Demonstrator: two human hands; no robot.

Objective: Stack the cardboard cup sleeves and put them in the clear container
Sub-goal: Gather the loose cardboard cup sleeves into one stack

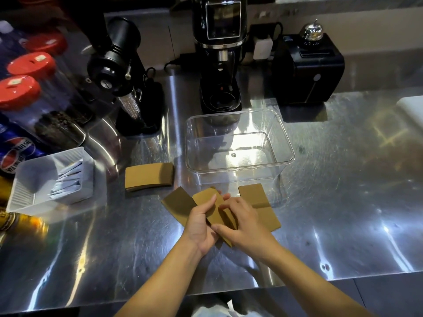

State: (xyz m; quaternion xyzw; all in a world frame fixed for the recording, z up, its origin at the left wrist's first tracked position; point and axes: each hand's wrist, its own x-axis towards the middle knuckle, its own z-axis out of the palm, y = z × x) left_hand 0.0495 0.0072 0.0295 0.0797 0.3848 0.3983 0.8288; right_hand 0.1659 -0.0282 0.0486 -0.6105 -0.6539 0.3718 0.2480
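Brown flat cardboard cup sleeves lie on the steel counter in front of an empty clear container (pixel 240 145). My left hand (pixel 201 223) and my right hand (pixel 245 223) together grip one sleeve (pixel 211 202) between them. Another sleeve (pixel 178 200) lies just left of my hands, partly under the held one. A third sleeve (pixel 261 202) lies to the right, partly covered by my right hand. A small stack of sleeves (pixel 148 176) rests apart, left of the container.
Two black coffee grinders (pixel 219 65) (pixel 121 72) stand behind the container, and a black box-shaped machine (pixel 306 67) at the back right. Red-lidded jars (pixel 23 90) line the left side. A white tray with sachets (pixel 52 179) sits at the left. The counter's front edge (pixel 160 291) runs near me.
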